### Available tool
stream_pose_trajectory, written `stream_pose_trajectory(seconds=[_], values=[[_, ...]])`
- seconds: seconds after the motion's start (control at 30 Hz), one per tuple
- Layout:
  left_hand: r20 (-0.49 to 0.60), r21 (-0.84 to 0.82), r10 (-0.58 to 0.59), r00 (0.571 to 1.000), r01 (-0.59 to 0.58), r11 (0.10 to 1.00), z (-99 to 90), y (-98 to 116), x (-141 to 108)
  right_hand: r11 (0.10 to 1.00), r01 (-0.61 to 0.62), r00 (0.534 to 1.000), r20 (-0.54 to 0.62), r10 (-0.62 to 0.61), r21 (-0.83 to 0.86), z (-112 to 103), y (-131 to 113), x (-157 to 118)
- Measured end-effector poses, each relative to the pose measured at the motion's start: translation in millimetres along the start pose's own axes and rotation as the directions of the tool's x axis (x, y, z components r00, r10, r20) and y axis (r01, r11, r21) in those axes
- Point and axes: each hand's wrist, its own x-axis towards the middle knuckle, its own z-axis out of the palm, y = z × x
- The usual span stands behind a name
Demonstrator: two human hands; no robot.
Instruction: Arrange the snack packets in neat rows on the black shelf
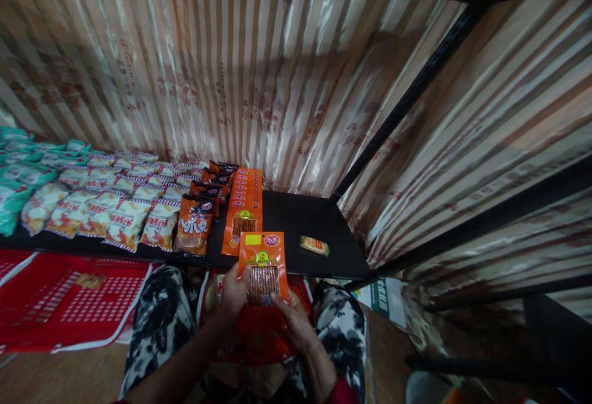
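An orange snack packet (263, 268) with a clear window and a yellow label is held upright between my two hands, above my lap. My left hand (235, 293) grips its left edge, and my right hand (293, 316) pinches its lower right side. Just behind it on the black shelf (282, 213) lies an overlapping row of matching orange packets (243, 219). Beside that row, to the left, stand dark orange bags (193, 225). A small yellow-wrapped snack (314, 245) lies on the shelf to the right of the held packet.
White snack bags (127, 222) and green bags (13, 200) fill the shelf's left part in rows. A red basket (92, 293) is below on the left, another between my knees (203, 299). A black metal post (407, 108) slants at the right, before striped sheeting (277, 83).
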Motion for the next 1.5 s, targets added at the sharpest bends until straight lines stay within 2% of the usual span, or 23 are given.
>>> stream_pose_trajectory(seconds=[0.27, 0.47, 0.63, 0.77, 1.03, 1.13, 1.3, 1.4, 1.5], values=[[0.009, -0.028, -0.038, 0.999, 0.038, 0.999, -0.7, 7, -3, 0.999, 0.045, 0.998, -0.048, -0.045, -0.005, 0, 4, 0], [-0.022, 0.068, -0.013, 1.0, 0.014, 0.998, -2.4, 15, -6, 0.999, 0.027, 0.994, -0.104, -0.024, 0.023, 7, -3, -2], [-0.056, 0.149, 0.004, 0.998, 0.005, 0.989, -2.3, 19, -9, 0.998, 0.035, 0.994, -0.104, -0.03, 0.048, 8, -6, -5], [-0.101, 0.243, 0.028, 0.994, -0.003, 0.97, 1.1, 13, -9, 0.998, 0.023, 0.99, -0.137, -0.015, 0.051, 6, -5, -4], [-0.071, 0.312, 0.144, 0.987, -0.116, 0.943, 6.2, -8, -7, 0.997, 0.044, 0.989, -0.143, -0.034, 0.063, 7, -9, -4], [-0.081, 0.366, 0.284, 0.955, -0.237, 0.9, 8.7, -14, -6, 0.997, 0.046, 0.987, -0.156, -0.037, 0.056, 11, -13, -6], [-0.076, 0.473, 0.506, 0.859, -0.416, 0.777, 12.4, -26, -5, 0.997, 0.076, 0.983, -0.169, -0.072, 0.018, 17, -21, -9], [-0.038, 0.511, 0.586, 0.81, -0.488, 0.708, 13.5, -28, -5, 0.997, 0.077, 0.981, -0.176, -0.076, 0.003, 18, -22, -10], [0.006, 0.535, 0.613, 0.79, -0.52, 0.666, 14.1, -27, -8, 0.997, 0.071, 0.98, -0.187, -0.069, 0.006, 16, -21, -9]])
